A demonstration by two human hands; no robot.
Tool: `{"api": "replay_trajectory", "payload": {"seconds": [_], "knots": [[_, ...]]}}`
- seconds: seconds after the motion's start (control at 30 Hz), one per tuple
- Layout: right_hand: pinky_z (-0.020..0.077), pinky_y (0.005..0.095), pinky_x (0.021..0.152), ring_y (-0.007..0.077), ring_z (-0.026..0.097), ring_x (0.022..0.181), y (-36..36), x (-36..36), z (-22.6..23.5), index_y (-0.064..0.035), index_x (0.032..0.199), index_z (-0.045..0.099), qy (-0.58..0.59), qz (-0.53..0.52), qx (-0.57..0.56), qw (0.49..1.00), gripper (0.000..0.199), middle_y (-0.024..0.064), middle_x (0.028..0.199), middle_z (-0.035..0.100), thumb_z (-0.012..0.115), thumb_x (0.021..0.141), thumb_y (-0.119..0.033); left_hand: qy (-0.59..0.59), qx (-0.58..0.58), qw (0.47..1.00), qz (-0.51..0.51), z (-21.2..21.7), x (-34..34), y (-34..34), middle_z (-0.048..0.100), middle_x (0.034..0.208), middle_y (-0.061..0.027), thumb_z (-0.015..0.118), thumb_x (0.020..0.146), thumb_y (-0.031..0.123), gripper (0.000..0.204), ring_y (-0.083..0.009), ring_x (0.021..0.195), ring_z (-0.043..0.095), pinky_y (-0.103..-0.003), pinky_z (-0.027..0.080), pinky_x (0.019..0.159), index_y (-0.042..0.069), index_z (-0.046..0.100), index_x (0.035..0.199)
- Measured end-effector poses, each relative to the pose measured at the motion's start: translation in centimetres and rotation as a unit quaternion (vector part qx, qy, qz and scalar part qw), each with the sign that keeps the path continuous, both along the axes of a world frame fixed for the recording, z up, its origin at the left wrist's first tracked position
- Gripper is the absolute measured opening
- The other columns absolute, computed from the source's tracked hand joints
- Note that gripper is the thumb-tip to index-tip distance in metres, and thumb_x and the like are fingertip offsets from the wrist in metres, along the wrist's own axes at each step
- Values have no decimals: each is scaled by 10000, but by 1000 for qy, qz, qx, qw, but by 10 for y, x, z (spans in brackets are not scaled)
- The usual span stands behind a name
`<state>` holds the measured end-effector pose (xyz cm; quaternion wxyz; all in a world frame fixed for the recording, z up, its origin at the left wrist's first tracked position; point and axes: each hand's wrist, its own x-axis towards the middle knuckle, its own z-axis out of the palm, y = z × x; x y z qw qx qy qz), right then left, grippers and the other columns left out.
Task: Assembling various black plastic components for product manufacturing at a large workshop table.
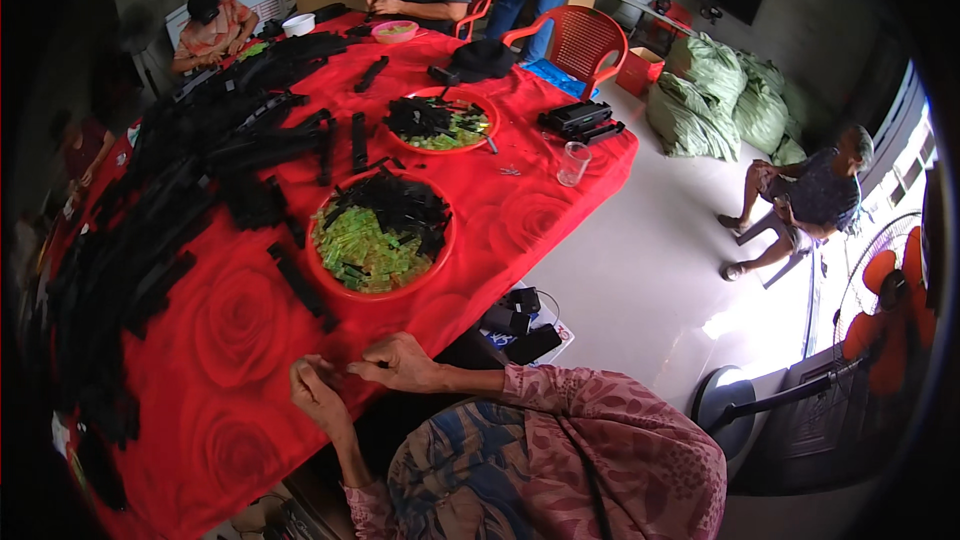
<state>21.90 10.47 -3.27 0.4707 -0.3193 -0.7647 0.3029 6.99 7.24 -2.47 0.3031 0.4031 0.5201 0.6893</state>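
Note:
My left hand [318, 396] and my right hand [396, 362] are close together over the near edge of the red rose-patterned tablecloth [235, 325]. Both have their fingers closed in a pinch. Whatever lies between the fingers is too small or dark to make out. Just beyond them stands a red basin [452, 240], holding clear yellow-green small pieces [365, 252] on the near side and thin black pieces [400, 202] on the far side. A long black strip [302, 286] rests on the cloth left of the basin.
Heaps of black strips [190, 175] cover the table's left side. Farther off are a second filled basin [440, 145], a clear cup [573, 164] and a red chair [580, 40]. People sit around the table; another sits at right near a fan [885, 285]. Sacks [700, 90] stand behind.

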Motion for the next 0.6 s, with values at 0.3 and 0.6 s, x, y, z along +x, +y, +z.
{"api": "replay_trajectory", "payload": {"seconds": [0.3,0.6], "knots": [[299,385,427,248,403,409,-2,-4,3,-6,555,425,5,10,-31,999,481,150,508,374,685,878,-250,44,51,998,-18,-3,-8,-1,570,870,-46,398,984,21,165,-93,635,531,-225,404,536,12,537,1071],[294,375,437,228,349,428,-1,-3,-1,-1,590,431,14,8,-60,998,452,163,548,343,692,880,-231,22,26,999,-43,-3,-9,-1,581,867,-47,378,953,-43,204,-89,651,527,-222,412,564,9,558,1034]]}}
